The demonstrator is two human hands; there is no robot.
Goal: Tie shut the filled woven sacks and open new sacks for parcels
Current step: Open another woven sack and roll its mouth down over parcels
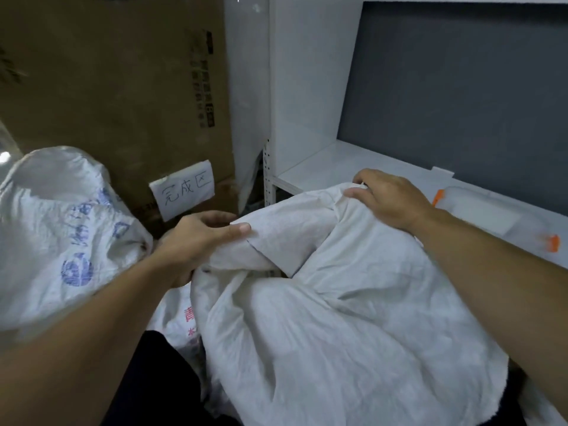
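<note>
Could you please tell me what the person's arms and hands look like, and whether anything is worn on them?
Both hands are bare: the left hand and the right hand wear no gloves, and no rings show. Both forearms are bare as far as the frame reaches, with no sleeves, watch or wristband in view.

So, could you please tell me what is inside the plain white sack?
The plain white sack bulges, but its folded mouth, held by left hand and right hand, hides the contents.
</note>
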